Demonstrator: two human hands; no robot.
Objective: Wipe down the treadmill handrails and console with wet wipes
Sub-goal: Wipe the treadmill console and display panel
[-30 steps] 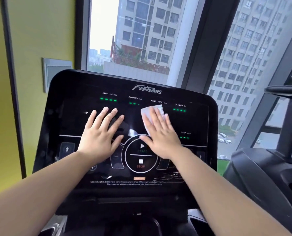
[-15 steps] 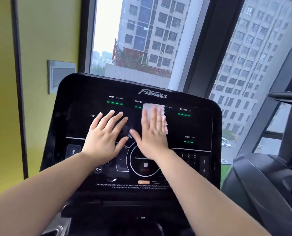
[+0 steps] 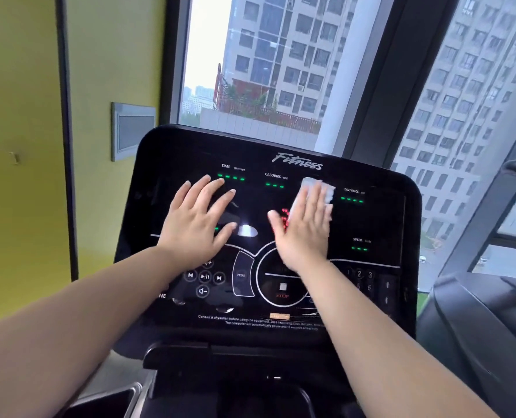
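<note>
On the console (image 3: 175,164), right hand (image 3: 305,233): flat, fingers straight, pressing the wet wipe (image 3: 327,191) near the top.
Left hand (image 3: 196,224): flat, empty, resting on the panel.
Change: wipe has slid rightward toward DISTANCE; red digits (image 3: 284,217) now lit.
Meaning: console mid-wipe; handrails likely remain.

Light source: daylight enters through the window (image 3: 280,70) behind the console (image 3: 371,297); the sky reads almost white.
Brightness: the yellow wall (image 3: 18,86) is evenly lit, while the console face is dark.
Glare: a white oval reflection (image 3: 247,230) sits on the gloss between the left hand (image 3: 193,224) and the right hand (image 3: 303,233).
Blur: the wet wipe (image 3: 327,191) and the right hand's fingers (image 3: 312,197) are smeared; the console's small print is soft.
Distortion: the window frame (image 3: 377,86) leans and bows; the forearms stretch toward the lower corners.
Shadows: soft and faint.
</note>
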